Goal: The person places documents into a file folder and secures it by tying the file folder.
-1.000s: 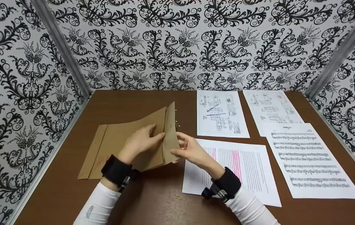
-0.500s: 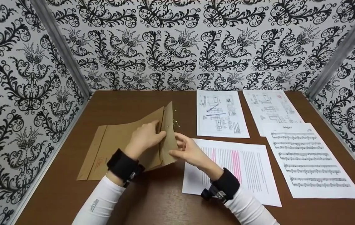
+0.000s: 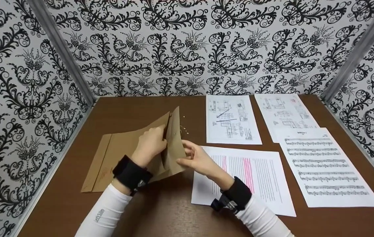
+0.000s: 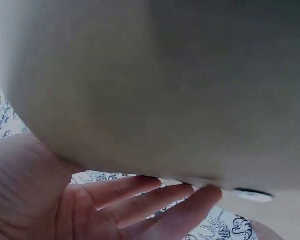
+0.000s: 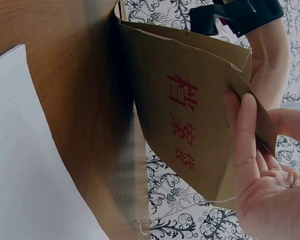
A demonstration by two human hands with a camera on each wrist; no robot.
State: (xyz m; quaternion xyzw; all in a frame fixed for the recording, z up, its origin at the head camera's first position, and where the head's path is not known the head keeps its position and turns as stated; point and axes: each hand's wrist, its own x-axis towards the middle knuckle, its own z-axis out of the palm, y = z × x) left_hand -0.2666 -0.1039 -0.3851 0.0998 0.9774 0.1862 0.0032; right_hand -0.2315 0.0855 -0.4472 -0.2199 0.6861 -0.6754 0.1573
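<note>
A brown kraft-paper document envelope (image 3: 124,148) is propped up at its right end, its mouth parted. My left hand (image 3: 150,141) holds the near panel at the mouth, its fingertips partly hidden by the paper. In the left wrist view, the fingers (image 4: 190,205) of that hand touch the paper edge near a small white button (image 4: 253,196). My right hand (image 3: 200,159) pinches the flap (image 3: 175,148) between thumb and fingers. Red characters (image 5: 182,120) mark the envelope's other face in the right wrist view, where a thin string (image 5: 190,206) hangs loose.
A text sheet with pink highlighting (image 3: 246,184) lies by the right forearm. Farther right is a music sheet (image 3: 325,168), overlapping a drawing sheet (image 3: 285,113). Another drawing sheet (image 3: 233,120) lies at the back. Patterned walls (image 3: 187,49) enclose the brown table (image 3: 180,210).
The mouth of the envelope has parted wider. My left thumb has moved from beside the flap into the gap, and the envelope's right end has shifted slightly left.
</note>
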